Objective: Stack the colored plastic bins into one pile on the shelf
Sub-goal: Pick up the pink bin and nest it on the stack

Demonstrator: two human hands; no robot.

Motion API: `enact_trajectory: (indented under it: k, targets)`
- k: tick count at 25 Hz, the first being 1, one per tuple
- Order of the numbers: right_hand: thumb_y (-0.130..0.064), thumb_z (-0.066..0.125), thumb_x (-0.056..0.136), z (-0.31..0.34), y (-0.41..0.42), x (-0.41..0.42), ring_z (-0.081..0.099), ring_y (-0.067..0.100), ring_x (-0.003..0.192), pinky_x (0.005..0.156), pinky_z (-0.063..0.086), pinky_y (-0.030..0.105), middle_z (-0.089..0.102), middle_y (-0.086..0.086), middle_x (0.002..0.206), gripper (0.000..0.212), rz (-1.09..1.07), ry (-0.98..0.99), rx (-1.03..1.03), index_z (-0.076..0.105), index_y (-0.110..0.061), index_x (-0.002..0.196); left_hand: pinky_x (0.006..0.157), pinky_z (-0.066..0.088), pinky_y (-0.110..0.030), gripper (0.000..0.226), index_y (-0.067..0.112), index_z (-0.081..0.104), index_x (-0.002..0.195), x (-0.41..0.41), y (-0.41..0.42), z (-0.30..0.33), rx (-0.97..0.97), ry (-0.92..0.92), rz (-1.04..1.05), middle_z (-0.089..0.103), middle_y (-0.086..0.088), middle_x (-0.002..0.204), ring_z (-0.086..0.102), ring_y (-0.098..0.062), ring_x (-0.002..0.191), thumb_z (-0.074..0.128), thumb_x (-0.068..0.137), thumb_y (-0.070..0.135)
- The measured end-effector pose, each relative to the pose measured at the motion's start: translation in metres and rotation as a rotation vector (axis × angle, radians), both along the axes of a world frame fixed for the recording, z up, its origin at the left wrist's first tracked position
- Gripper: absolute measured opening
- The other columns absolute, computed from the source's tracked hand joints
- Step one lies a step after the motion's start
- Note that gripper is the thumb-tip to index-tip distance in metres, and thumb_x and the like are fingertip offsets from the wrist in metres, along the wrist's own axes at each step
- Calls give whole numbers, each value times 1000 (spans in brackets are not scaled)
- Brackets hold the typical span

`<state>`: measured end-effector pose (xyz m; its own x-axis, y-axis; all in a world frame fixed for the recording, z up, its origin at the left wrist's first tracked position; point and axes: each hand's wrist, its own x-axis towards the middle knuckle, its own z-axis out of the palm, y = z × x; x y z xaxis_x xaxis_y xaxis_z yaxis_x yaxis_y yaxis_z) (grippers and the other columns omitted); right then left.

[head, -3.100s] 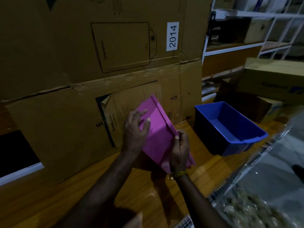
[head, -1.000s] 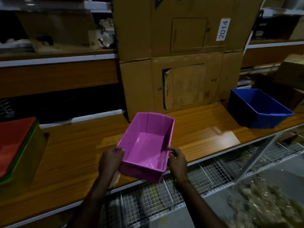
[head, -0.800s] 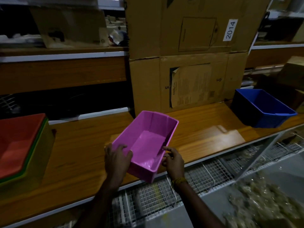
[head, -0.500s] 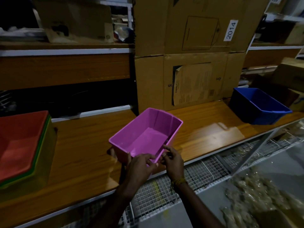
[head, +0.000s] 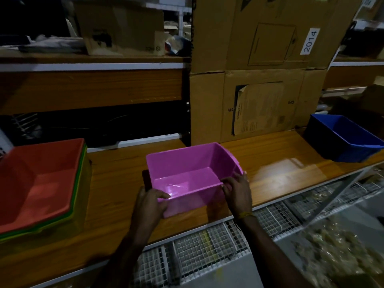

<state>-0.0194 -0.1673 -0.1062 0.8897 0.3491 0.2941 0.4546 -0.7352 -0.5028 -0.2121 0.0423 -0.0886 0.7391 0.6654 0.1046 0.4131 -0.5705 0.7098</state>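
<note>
Pink bin (head: 193, 173): open side up, over the front part of the wooden shelf (head: 270, 163), held at its near corners.
Left hand (head: 150, 201): fingers clamped on the near left corner of the pink bin.
Right hand (head: 238, 191): fingers clamped on its near right corner.
Red bin (head: 39, 183): far left of the pink bin, nested on top of a green bin (head: 82, 196).
Blue bin (head: 345, 138): well to the right of the pink bin, alone.
Cardboard box (head: 259, 84): behind the pink bin.

red bin (head: 37, 183) cut off at left edge, blue bin (head: 349, 140) cropped right
</note>
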Motion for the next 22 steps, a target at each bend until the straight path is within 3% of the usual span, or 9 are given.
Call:
enact_trajectory:
  k: [3, 7, 10, 12, 14, 18, 20, 22]
  targets:
    - [-21, 65, 85, 2, 3, -15, 59, 35, 99, 82, 47, 39, 66, 11, 100, 20, 54, -26, -8, 71, -20, 104, 80, 45, -34, 29, 29, 72, 95, 0, 19, -8, 179, -25, 119, 69, 7, 103, 56, -24, 98, 62, 81, 6]
    - [-36, 58, 85, 1, 12, -54, 65, 24, 87, 78, 52, 40, 69, 1, 94, 28, 185, -55, 83, 67, -26, 110, 92, 50, -40, 29, 18, 73, 109, 20, 14, -16, 129, -30, 114, 66, -9, 113, 61, -31, 106, 61, 84, 12]
    - [-32, 55, 90, 4, 15, -73, 65, 20, 89, 79, 53, 39, 67, 0, 98, 24, 221, -30, 205, 66, -28, 111, 105, 43, -47, 35, 23, 69, 119, 36, -19, -21, 102, 27, 65, 50, -14, 139, 48, -36, 127, 62, 86, 30]
    - [-25, 54, 91, 11, 13, -79, 65, 19, 89, 78, 52, 27, 66, 2, 97, 22, 220, -26, 300, 68, -23, 108, 112, 34, -49, 31, 27, 70, 116, 41, -47, -22, 138, 39, -19, 42, -16, 148, 38, -42, 134, 61, 88, 37]
    - [-22, 54, 91, 20, 10, -78, 64, 15, 82, 73, 50, 19, 67, 0, 94, 21, 212, -39, 385, 70, -20, 104, 113, 26, -49, 19, 28, 73, 99, 43, -65, -21, 83, 12, -93, 43, -16, 148, 33, -46, 136, 62, 88, 39]
    - [-17, 56, 89, 24, 0, -64, 65, 16, 85, 73, 55, 34, 69, 1, 96, 19, 88, -25, 460, 71, -18, 101, 99, 45, -42, 23, 29, 62, 67, 37, -42, -24, 15, -80, -174, 55, -3, 131, 52, -29, 115, 57, 75, 50]
    - [-15, 56, 88, 22, -5, -55, 62, 22, 93, 80, 55, 40, 67, 4, 99, 20, 17, -34, 407, 71, -16, 102, 96, 47, -35, 16, 27, 60, 67, 31, -22, -18, -55, -105, -220, 51, 0, 137, 57, -19, 111, 69, 77, 35]
    - [-12, 58, 90, 23, -5, -47, 56, 24, 101, 87, 52, 42, 62, 8, 106, 19, -18, 14, 326, 70, -16, 105, 97, 42, -29, 13, 28, 65, 79, 24, -8, -12, -67, -126, -184, 41, 5, 143, 49, -12, 119, 72, 81, 18]
